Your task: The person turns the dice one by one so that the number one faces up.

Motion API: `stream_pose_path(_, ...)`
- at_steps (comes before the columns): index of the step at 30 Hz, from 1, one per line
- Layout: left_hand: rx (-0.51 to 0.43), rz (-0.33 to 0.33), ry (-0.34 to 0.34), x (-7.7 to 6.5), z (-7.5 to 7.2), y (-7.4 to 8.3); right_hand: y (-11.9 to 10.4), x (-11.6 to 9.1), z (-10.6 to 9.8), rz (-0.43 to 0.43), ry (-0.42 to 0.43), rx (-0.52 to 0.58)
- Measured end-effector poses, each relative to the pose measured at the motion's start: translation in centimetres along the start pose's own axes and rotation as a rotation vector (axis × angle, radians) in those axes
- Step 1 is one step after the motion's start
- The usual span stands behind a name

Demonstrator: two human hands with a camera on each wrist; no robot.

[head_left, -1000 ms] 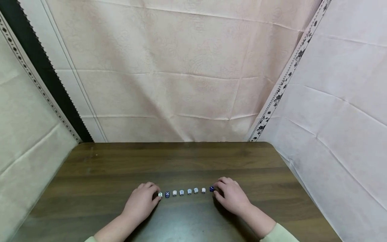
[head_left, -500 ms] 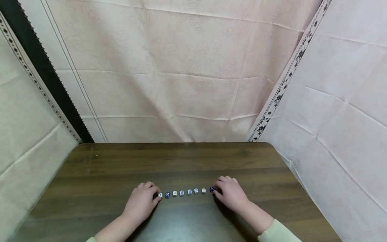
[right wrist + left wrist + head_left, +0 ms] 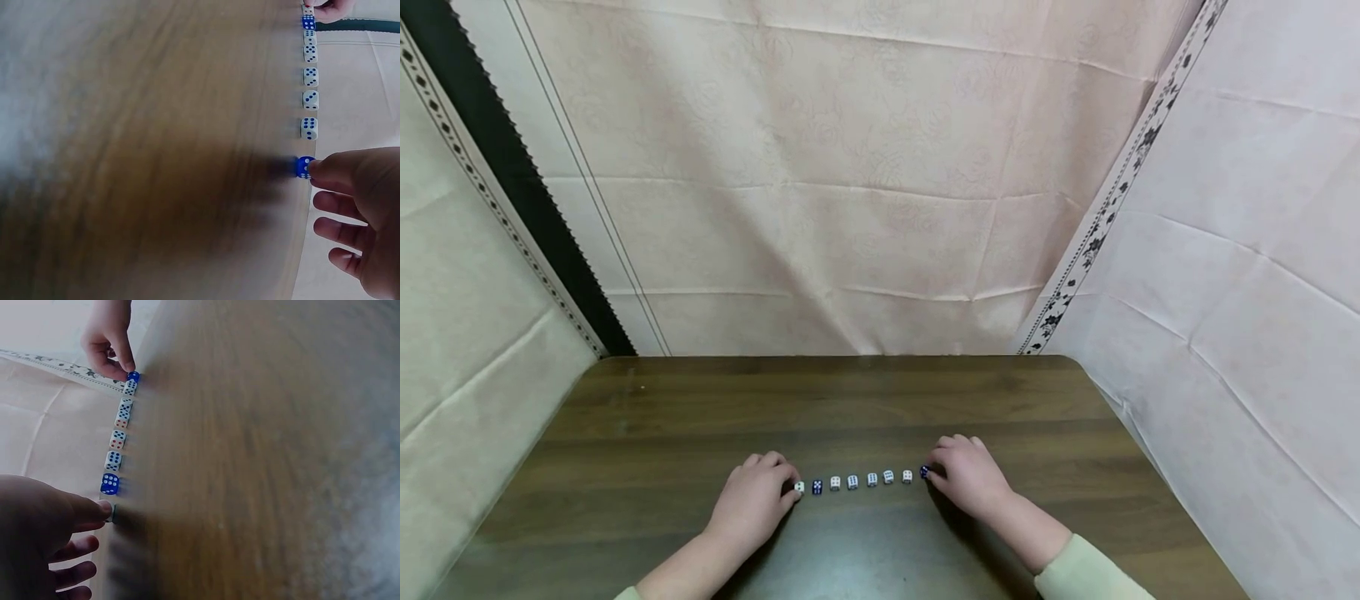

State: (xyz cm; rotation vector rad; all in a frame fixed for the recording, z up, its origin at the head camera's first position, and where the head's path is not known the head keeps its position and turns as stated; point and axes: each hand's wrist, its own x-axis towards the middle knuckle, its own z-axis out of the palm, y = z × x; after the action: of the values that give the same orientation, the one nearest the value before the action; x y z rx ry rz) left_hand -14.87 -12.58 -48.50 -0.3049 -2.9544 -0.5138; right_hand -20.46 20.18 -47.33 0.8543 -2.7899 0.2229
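Several small dice form a row across the wooden table (image 3: 865, 550), with narrow gaps between them. At the row's left end my left hand (image 3: 752, 502) pinches a white die (image 3: 800, 487) between thumb and finger. Beside it sits a blue die (image 3: 109, 484) with white pips. White dice fill the middle, one of them a white die (image 3: 872, 479) near the row's centre. At the right end, my right hand (image 3: 970, 477) pinches another blue die (image 3: 304, 167), thumb on its near side. Next to that blue die stands a white die (image 3: 309, 128). The other fingers of each hand stay off the dice.
A pale cloth (image 3: 865, 208) hangs behind the table's far edge. More white cloth stands along the left and right sides, with a black band (image 3: 527, 175) at the left corner and a flowered border (image 3: 1097, 233) at the right.
My right hand has shifted slightly left with the blue die, narrowing its gap to the neighbouring white die. The left hand keeps its pinch, and the head view has shifted slightly.
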Motion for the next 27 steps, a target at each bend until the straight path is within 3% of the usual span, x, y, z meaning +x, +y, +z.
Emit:
stream_pose_path(12,0.027,0.027,0.007,0.23,-0.36,-0.07,0.24,0.39,0.15,-0.089,0.051,-0.052)
stream_pose_path(27,0.006,0.021,-0.049,0.5,-0.37,0.18,0.42,0.28,0.28,-0.146,0.071,-0.1)
